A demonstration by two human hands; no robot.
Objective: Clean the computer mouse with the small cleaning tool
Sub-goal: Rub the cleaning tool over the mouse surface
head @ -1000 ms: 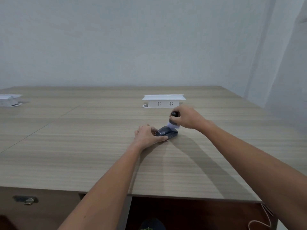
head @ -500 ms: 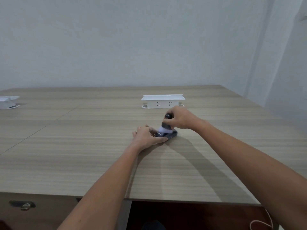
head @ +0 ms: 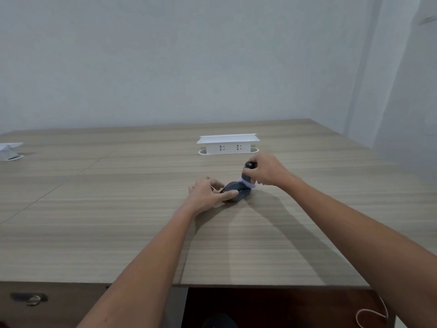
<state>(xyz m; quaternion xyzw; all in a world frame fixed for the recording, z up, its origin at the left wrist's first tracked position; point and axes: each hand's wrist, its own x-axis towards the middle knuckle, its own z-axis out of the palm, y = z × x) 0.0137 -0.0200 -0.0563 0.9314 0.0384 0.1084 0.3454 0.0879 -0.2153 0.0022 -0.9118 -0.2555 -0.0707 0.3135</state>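
Computer mouse [head: 236,191] sits mid-surface, nearer the far edge, just in front of the white socket box [head: 228,145]. Left hand [head: 208,192] grasps its near side, pinning it w/ thumb & fingers. Right hand [head: 264,170] is clenched round the small cleaning tool [head: 248,174], pale bristles touching the mouse's far-right end. Cleaning looks underway; how much is already brushed can't be told. Sides & underside prob. left.
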